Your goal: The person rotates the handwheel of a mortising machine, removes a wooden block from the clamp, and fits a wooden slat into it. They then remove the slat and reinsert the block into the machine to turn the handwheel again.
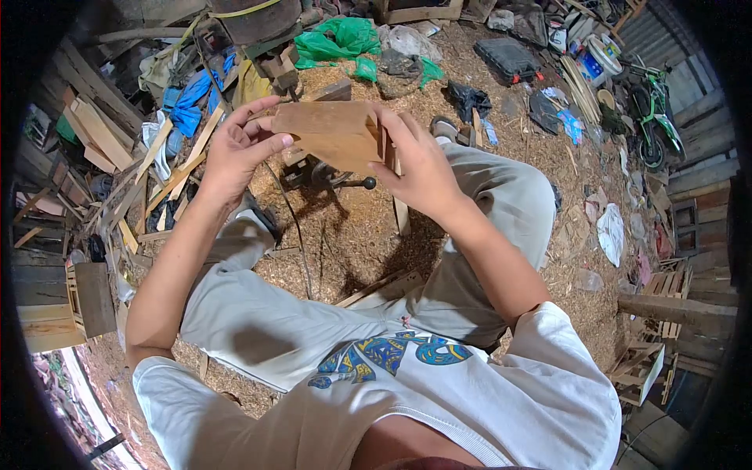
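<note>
Pinching a wooden piece [330, 121] by opposite ends, the left hand [235, 154] and right hand [423, 170] hold it above the chip-strewn floor [368, 231].

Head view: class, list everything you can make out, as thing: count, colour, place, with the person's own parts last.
Wooden piece: one, brown, upper centre
Knob-handled metal tool: one, dark, below it
Green plastic: several, green, top centre
Blue plastic: uncountable, blue, upper left
Boards: many, pale brown, left
Case: one, black, upper right
Bucket: one, white, upper right
Motorbike: one, green-black, far right
Shavings: uncountable, tan, middle
Other clutter: too jumbled to count
Shirt: one, white, bottom
Trousers: one pair, grey, centre
Left hand: one, bare, piece's left end
Right hand: one, bare, right end
</note>
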### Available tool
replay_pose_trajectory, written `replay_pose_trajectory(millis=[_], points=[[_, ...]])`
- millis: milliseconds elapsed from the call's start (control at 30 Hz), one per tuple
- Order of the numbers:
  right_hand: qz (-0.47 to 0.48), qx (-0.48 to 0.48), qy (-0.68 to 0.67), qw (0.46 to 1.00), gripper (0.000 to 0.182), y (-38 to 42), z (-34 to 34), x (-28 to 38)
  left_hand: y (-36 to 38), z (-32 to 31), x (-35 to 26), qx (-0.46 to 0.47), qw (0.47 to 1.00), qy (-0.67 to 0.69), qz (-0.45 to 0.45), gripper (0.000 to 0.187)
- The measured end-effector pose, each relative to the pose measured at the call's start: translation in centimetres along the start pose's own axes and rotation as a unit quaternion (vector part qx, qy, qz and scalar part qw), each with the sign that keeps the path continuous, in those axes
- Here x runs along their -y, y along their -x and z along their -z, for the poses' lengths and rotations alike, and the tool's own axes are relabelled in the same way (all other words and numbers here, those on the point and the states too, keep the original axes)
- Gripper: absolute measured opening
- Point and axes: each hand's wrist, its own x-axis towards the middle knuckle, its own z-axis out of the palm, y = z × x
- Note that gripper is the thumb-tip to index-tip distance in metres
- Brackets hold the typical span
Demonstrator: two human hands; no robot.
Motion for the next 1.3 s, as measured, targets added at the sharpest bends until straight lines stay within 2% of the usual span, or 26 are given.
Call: replay_pose_trajectory(millis=[67, 167, 233, 300, 367, 433, 467, 533, 567, 633, 667, 733, 767, 867, 933, 1133, 1167, 1233, 1300], points=[[-0.023, 0.011, -0.025, 0.999, 0.083, 0.3, -0.9, -0.4, 0.3, -0.6, -0.4, -0.014, 1.0, 0.005, -0.003, 0.067], [-0.024, -0.027, -0.086, 0.996, 0.083, 0.2, -1.8, -0.8, 0.8, -1.4, -0.7, -0.028, 0.999, 0.002, -0.016, 0.063], [-0.076, 0.028, -0.192, 0.978, 0.083, -0.4, -1.1, 0.4, 1.1, -1.8, -0.6, -0.028, 0.999, -0.004, -0.027, 0.061], [-0.08, 0.03, -0.208, 0.974, 0.08, -0.2, -1.6, 0.4, 1.4, -2.2, -0.2, -0.027, 0.991, -0.099, -0.082, 0.056], [-0.081, 0.033, -0.225, 0.97, 0.078, 0.0, -1.9, 0.4, 1.6, -2.3, -0.2, -0.015, 0.986, -0.127, -0.105, 0.054], [-0.151, 0.09, -0.244, 0.954, 0.072, 0.2, -2.1, 0.5, 1.6, -2.3, -0.1, -0.011, 0.975, -0.171, -0.145, 0.054], [-0.15, 0.092, -0.245, 0.953, 0.072, 0.3, -2.2, 0.5, 1.6, -2.3, -0.2, -0.013, 0.975, -0.17, -0.144, 0.054], [-0.159, 0.057, -0.283, 0.944, 0.065, 0.4, -2.4, 0.5, 1.5, -2.2, -0.8, -0.028, 0.924, -0.315, -0.215, 0.064], [-0.157, 0.06, -0.283, 0.944, 0.065, 0.6, -2.6, 0.1, 1.4, -2.4, -1.0, -0.032, 0.924, -0.316, -0.214, 0.064], [-0.15, 0.024, -0.323, 0.934, 0.061, 0.7, -2.9, -0.5, 1.1, -2.6, -1.3, 0.033, 0.881, -0.353, -0.314, 0.065], [-0.147, 0.027, -0.322, 0.935, 0.061, 0.6, -2.9, -0.7, 1.2, -2.3, -0.9, 0.029, 0.881, -0.353, -0.314, 0.065], [-0.167, 0.037, -0.352, 0.92, 0.059, 0.4, -2.5, -0.5, 1.6, -2.3, -0.5, 0.081, 0.897, -0.362, -0.24, 0.061], [-0.167, 0.039, -0.351, 0.921, 0.059, 0.4, -2.5, -0.6, 2.0, -2.4, -0.4, 0.083, 0.892, -0.366, -0.253, 0.055], [-0.171, 0.05, -0.348, 0.92, 0.057, 0.4, -2.4, -0.7, 2.8, -3.4, -0.1, 0.075, 0.873, -0.405, -0.262, 0.055], [-0.083, 0.03, -0.108, 0.99, 0.056, 0.4, -1.7, -0.3, 3.4, -3.6, -0.7, 0.084, 0.863, -0.438, -0.237, 0.056], [-0.113, 0.053, -0.183, 0.975, 0.059, 0.5, -1.8, -0.7, 3.9, -4.7, -0.9, 0.075, 0.838, -0.469, -0.269, 0.055], [-0.113, 0.052, -0.183, 0.975, 0.059, 0.6, -2.0, -1.0, 3.9, -4.7, -0.9, 0.076, 0.842, -0.462, -0.267, 0.054], [-0.165, 0.05, -0.294, 0.94, 0.059, 0.7, -2.2, -1.3, 3.7, -4.5, -1.0, 0.078, 0.846, -0.456, -0.266, 0.053], [-0.15, 0.008, -0.317, 0.936, 0.059, 0.6, -1.9, -1.0, 3.3, -3.9, -1.0, 0.071, 0.871, -0.414, -0.255, 0.054]])
